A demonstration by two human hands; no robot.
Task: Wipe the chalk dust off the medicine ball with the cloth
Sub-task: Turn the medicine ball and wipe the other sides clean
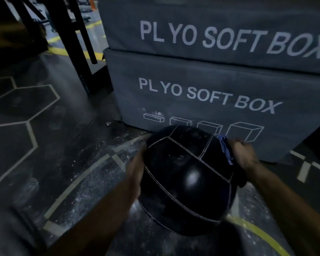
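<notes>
Two hands flank the medicine ball (187, 180) — right hand (245, 154) seemingly pressing cloth (226, 148).

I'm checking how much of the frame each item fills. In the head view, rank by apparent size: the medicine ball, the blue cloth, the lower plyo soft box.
1. Lower plyo soft box, though cut off on the right.
2. Medicine ball; being nearer the camera enlarges it.
3. Blue cloth, mostly hidden under the right hand.

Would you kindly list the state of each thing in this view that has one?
medicine ball: held between both hands, faint chalk smudges on top.
cloth: blue, bunched, pressed against the ball.
left hand: flat on the ball's side.
right hand: grips the cloth.
plyo soft boxes: stacked.
floor: chalk-dusted.
</notes>
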